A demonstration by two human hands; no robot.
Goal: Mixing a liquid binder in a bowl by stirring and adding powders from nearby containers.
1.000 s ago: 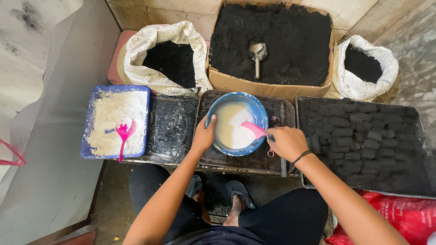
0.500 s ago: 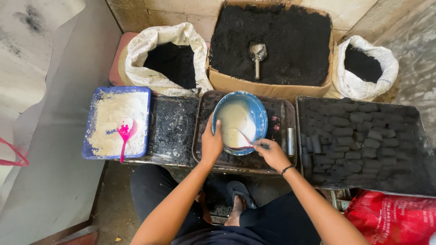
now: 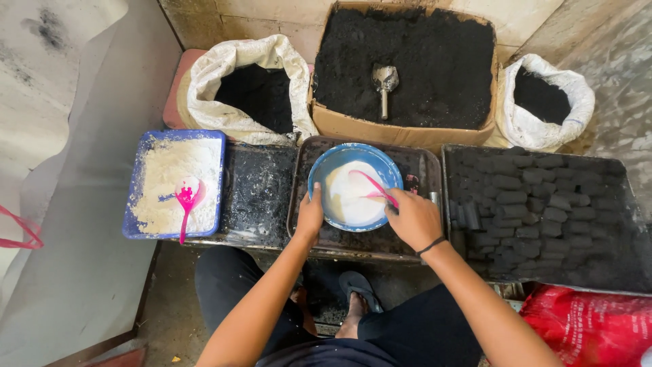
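Observation:
A blue bowl (image 3: 326,166) of white liquid sits in a dark metal tray (image 3: 414,160) in front of me. My left hand (image 3: 310,217) grips the bowl's near left rim. My right hand (image 3: 414,219) holds a pink spoon (image 3: 372,185) whose tip dips into the white liquid. To the left, a blue tray (image 3: 138,180) holds white powder with a second pink spoon (image 3: 187,199) lying in it.
A cardboard box (image 3: 353,126) of black powder with a metal scoop (image 3: 384,80) stands behind the bowl. White sacks (image 3: 224,64) (image 3: 543,136) of black powder flank it. A tray of black briquettes (image 3: 536,204) lies right; a red bag (image 3: 591,326) is at the lower right.
The pink spoon has swept through the white liquid from the bowl's right edge toward the middle. My right hand shifted along the bowl's near right side. My left hand stays on the rim.

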